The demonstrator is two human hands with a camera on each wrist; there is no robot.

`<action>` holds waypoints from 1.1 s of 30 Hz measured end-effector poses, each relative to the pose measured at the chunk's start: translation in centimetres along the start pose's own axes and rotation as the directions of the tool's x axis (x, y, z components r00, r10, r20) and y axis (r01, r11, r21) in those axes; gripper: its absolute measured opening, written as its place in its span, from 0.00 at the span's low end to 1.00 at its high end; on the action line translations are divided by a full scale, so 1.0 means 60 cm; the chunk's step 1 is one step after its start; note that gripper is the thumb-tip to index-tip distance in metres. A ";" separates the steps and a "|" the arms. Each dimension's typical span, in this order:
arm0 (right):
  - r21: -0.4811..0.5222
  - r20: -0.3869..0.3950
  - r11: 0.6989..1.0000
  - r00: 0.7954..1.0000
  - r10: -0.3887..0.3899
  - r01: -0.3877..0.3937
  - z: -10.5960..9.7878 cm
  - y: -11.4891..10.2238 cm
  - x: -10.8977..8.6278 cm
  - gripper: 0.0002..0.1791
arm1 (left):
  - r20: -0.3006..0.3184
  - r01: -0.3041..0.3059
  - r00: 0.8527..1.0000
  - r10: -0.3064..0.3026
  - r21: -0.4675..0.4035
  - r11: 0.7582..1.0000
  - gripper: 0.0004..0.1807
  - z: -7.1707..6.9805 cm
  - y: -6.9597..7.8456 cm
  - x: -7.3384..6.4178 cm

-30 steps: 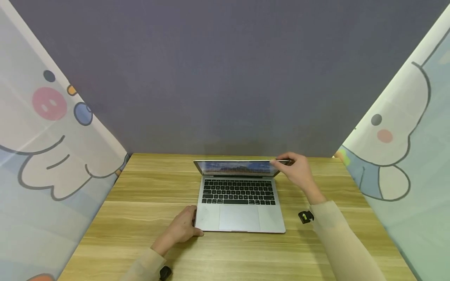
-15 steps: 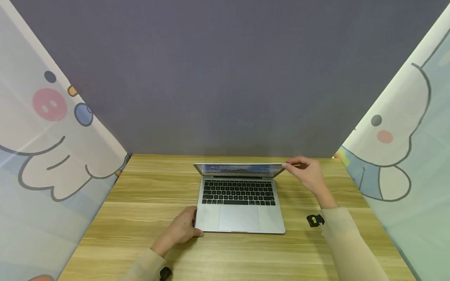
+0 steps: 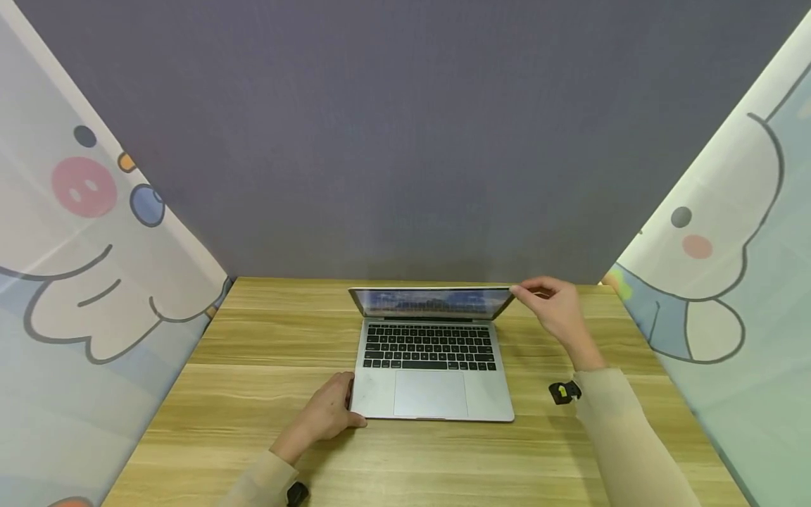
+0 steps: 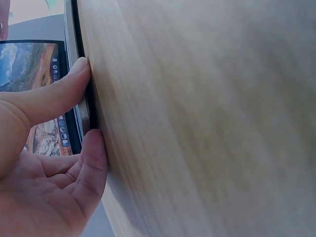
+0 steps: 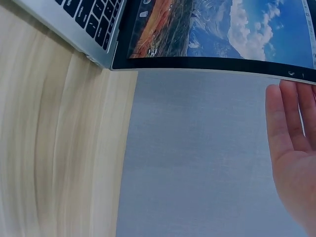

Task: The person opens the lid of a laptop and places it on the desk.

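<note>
A silver laptop (image 3: 431,394) stands unfolded on the wooden table, its lit screen (image 3: 437,303) tilted up behind the black keyboard. With thumb and fingers, my right hand (image 3: 560,313) pinches the lid's upper right corner. In the right wrist view, that hand's fingers (image 5: 291,116) reach the lid's edge, and part of the hand lies out of frame. My left hand (image 3: 325,410) grips the base's front left corner, thumb at the front edge and fingers along the left side. The left wrist view shows the thumb (image 4: 59,96) against the edge, with the screen beyond.
The wooden table (image 3: 266,338) extends on both sides of the laptop. A dark grey partition (image 3: 405,141) rises behind it, and cartoon-printed panels (image 3: 703,317) flank left and right. A black wrist device (image 3: 561,392) hangs by the right sleeve.
My right hand has slid right toward the lid's corner. The lid tipped slightly forward half a second ago and is now tilted back up. My left hand has stayed in place.
</note>
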State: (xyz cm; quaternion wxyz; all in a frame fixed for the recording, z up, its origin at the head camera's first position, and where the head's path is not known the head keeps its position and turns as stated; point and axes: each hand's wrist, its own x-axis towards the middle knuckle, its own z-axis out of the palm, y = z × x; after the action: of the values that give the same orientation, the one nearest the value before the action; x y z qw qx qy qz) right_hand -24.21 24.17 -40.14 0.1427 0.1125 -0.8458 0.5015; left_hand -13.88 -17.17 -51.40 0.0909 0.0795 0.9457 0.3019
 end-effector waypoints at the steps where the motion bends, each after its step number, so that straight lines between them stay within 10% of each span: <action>1: -0.002 -0.003 1.000 1.000 0.009 -0.009 0.000 -0.004 0.002 0.14 | 0.002 0.003 1.000 -0.003 0.000 1.000 0.48 0.000 0.001 0.000; 33: 0.163 -0.043 0.983 0.995 0.091 -0.083 0.027 0.042 0.103 0.25 | 0.000 0.017 1.000 -0.017 0.017 1.000 0.48 0.005 -0.001 0.002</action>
State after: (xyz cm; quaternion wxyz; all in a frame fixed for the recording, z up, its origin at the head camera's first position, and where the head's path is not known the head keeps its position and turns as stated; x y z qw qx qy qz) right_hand -31.05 23.67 -40.74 0.1323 0.0740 -0.8028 0.5767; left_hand -13.92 -17.04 -51.69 0.0929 0.0724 0.9488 0.2930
